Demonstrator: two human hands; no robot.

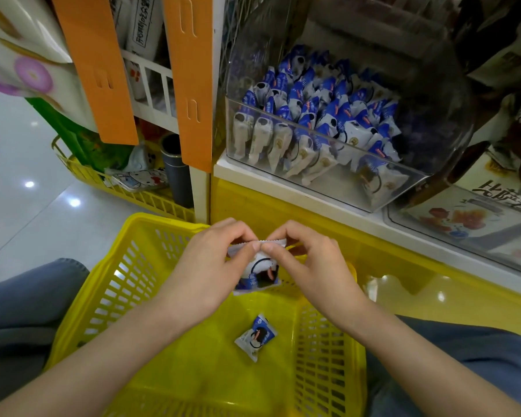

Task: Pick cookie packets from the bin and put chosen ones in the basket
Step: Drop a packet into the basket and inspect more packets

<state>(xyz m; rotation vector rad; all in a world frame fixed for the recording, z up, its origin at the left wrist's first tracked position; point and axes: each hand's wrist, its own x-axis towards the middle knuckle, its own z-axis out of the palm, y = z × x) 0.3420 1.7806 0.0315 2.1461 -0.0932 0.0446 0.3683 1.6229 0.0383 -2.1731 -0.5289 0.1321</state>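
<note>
both hands, left hand (205, 266) and right hand (309, 260), pinch the top edge of one cookie packet (257, 273) above the yellow basket (124, 278). another packet (255, 337) lies on the basket floor. many more fill the clear bin (313, 188) on the shelf beyond.

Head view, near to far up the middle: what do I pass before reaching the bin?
Loose cookie packet on the basket floor → held packet, pinched at its top edge by left hand and right hand → yellow shelf front → clear bin of packets.
</note>
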